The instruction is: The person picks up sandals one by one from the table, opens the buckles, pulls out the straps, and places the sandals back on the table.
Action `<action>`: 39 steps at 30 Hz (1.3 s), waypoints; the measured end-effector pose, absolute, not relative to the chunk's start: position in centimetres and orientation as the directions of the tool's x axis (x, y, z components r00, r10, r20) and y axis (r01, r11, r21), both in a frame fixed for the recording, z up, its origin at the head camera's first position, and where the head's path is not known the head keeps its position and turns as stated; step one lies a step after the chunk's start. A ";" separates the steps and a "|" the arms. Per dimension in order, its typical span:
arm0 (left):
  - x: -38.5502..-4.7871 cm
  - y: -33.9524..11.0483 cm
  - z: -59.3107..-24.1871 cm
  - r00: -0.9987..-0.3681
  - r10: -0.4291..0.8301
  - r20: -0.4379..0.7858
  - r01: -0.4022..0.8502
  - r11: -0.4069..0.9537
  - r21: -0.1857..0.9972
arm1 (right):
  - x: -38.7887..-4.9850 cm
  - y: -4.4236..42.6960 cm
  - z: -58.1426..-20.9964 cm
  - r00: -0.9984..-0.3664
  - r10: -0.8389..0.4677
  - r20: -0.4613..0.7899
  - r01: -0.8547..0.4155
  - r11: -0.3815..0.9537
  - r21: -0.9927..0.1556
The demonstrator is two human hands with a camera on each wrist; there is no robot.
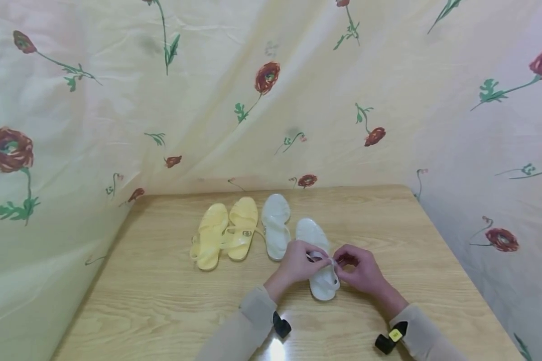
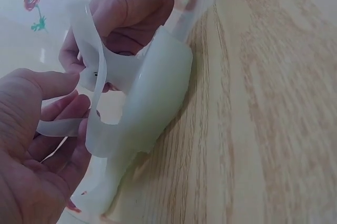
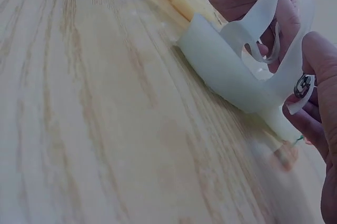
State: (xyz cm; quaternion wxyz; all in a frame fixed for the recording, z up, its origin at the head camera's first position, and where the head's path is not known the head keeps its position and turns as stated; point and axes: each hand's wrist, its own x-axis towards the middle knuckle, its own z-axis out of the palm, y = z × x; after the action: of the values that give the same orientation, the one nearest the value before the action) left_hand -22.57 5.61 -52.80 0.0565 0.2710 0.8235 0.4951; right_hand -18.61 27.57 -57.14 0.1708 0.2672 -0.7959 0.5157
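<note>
A white jelly sandal (image 1: pixel 312 234) lies on the table between both hands, its toe end pointing away from me. My left hand (image 1: pixel 298 261) holds the sandal's ankle strap from the left, and a loose strap end (image 2: pixel 59 127) runs between its fingers. From the right, my right hand (image 1: pixel 361 269) pinches the strap near a small metal buckle (image 3: pixel 303 85). The strap stands up in a loop above the heel part. In the left wrist view, the fingertips of the two hands are close together, and the right fingers partly cover the buckle.
A second white sandal (image 1: pixel 275 206) lies just left of the held one. Two yellow sandals (image 1: pixel 213 225) are side by side farther left on the wooden table (image 1: pixel 162 306). A flowered cloth (image 1: pixel 208 100) hangs behind the table and along its sides.
</note>
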 end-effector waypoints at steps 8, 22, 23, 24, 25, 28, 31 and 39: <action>-22.8 5.8 -52.5 -0.814 0.552 0.181 0.440 0.382 0.813 | -18.5 27.7 -56.9 -0.796 -0.278 0.537 -0.605 0.354 -0.714; -22.9 5.7 -52.0 -0.787 0.585 0.197 0.496 0.409 0.766 | -18.6 27.9 -57.0 -0.842 -0.269 0.468 -0.539 0.359 -0.762; -22.9 5.6 -52.0 -0.790 0.582 0.196 0.491 0.408 0.770 | -18.7 27.9 -57.0 -0.837 -0.269 0.477 -0.546 0.353 -0.760; -22.9 5.6 -52.1 -0.793 0.577 0.195 0.486 0.407 0.774 | -18.7 27.8 -57.0 -0.833 -0.269 0.483 -0.552 0.348 -0.758; -22.9 5.6 -52.1 -0.798 0.571 0.194 0.479 0.406 0.778 | -18.7 27.8 -57.0 -0.830 -0.268 0.489 -0.557 0.342 -0.757; -23.0 5.5 -52.2 -0.810 0.554 0.191 0.459 0.397 0.795 | -18.8 27.6 -56.9 -0.811 -0.272 0.518 -0.584 0.324 -0.744; -23.1 5.4 -52.2 -0.811 0.554 0.188 0.452 0.389 0.803 | -18.8 27.4 -56.8 -0.801 -0.274 0.533 -0.598 0.316 -0.736; -23.3 5.4 -51.5 -0.792 0.590 0.157 0.452 0.394 0.801 | -19.0 27.6 -57.1 -0.818 -0.278 0.504 -0.574 0.333 -0.748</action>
State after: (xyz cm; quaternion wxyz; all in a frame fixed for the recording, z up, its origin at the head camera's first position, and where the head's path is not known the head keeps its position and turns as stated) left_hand -23.30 5.42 -51.48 0.0764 0.3133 0.8312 0.4528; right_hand -19.03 27.64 -57.10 0.1441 0.2649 -0.8036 0.5130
